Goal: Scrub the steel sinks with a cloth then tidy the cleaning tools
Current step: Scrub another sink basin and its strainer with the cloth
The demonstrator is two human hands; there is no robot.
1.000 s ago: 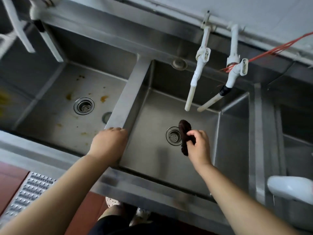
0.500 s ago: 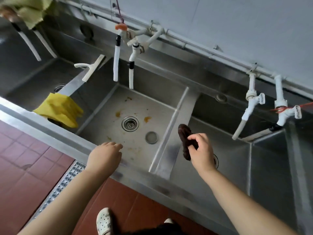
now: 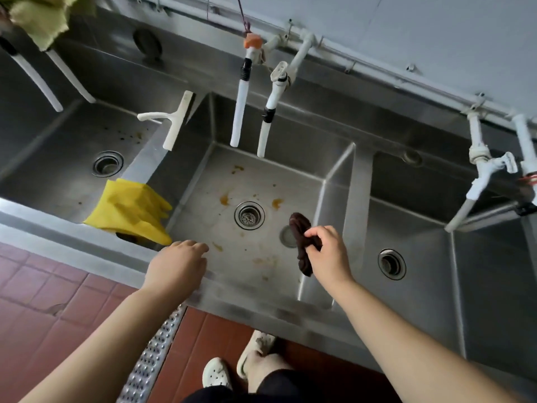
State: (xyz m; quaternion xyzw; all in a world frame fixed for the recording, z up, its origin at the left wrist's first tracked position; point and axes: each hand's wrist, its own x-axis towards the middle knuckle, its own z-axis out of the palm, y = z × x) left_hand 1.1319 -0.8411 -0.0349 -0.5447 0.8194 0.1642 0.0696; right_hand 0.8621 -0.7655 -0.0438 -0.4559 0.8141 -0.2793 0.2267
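Note:
A row of steel sinks runs across the head view. The middle sink [image 3: 290, 167] has orange-brown stains around its drain [image 3: 249, 215] and a loose plug [image 3: 287, 236] on the bottom. My right hand [image 3: 328, 254] pinches a dark brown cloth [image 3: 300, 242] that hangs bunched over the right side of this sink. My left hand [image 3: 177, 264] rests over the sink's front rim with loosely curled fingers and holds nothing. The left sink [image 3: 58, 175] and the right sink [image 3: 430, 274] lie on either side.
Yellow rubber gloves [image 3: 130, 212] drape over the divider between left and middle sinks, where a white squeegee [image 3: 174, 123] also lies. White taps [image 3: 255, 106] hang over the middle sink, more taps [image 3: 488, 175] at right. A yellow-green rag [image 3: 40, 16] hangs top left. Red floor tiles and a metal drain grate [image 3: 151, 359] lie below.
The view swung left from the right sink to the middle sink. My right hand carried the brown cloth over the divider into the middle sink. My left hand shifted left along the front rim.

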